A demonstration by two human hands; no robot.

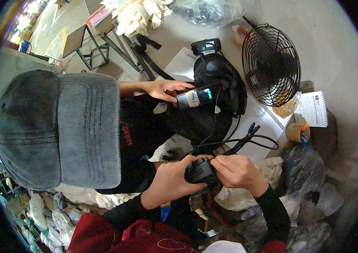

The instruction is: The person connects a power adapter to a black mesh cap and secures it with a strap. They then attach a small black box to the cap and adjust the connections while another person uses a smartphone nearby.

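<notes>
Centrally, left hand [166,180] curls around, gripping a black device [200,171] near cables [252,140]; right hand [238,172] pinches at its edge, object unclear. Co-worker's handset [205,95] bears a handwritten label [192,98]; calendar [311,109], printed.

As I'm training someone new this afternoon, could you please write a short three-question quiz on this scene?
1. What does the wearer's left hand hold? A) a cup B) a black box C) a plastic bag
2. True or false: the cap of the person opposite is bright red.
3. Which sits farther right in the picture, the fan or the calendar?

Key:
1. B, the black box.
2. False; the cap is grey.
3. The calendar.
</notes>
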